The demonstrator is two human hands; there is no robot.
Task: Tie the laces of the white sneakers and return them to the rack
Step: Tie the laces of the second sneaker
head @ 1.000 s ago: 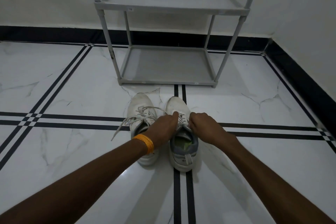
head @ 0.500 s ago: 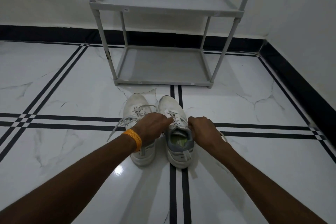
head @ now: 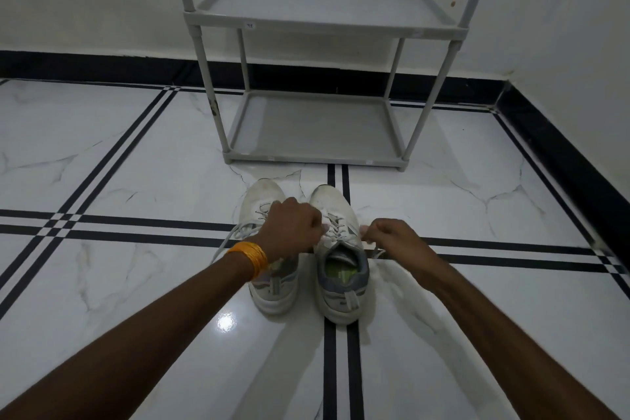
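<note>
Two white sneakers stand side by side on the floor, toes pointing at the rack. The right sneaker point(head: 332, 201) has a grey collar and green insole. My left hand point(head: 293, 228), with an orange bangle on the wrist, is closed on a lace end on the shoe's left side. My right hand point(head: 392, 239) pinches the other lace end on its right side, and the lace is stretched across the tongue. The left sneaker point(head: 262, 196) lies partly under my left hand, its loose lace point(head: 226, 242) trailing to the left. The grey two-shelf rack point(head: 317, 128) stands behind them with both shelves bare.
The white marble floor point(head: 136, 283) has black double stripes. A black skirting point(head: 562, 153) runs along the back wall and the right wall, forming a corner right of the rack. Yellow decals dot the wall above.
My hands have drawn apart, the right one moving out to the right, pulling the right sneaker's lace tight. The view has tipped slightly, showing more of the rack.
</note>
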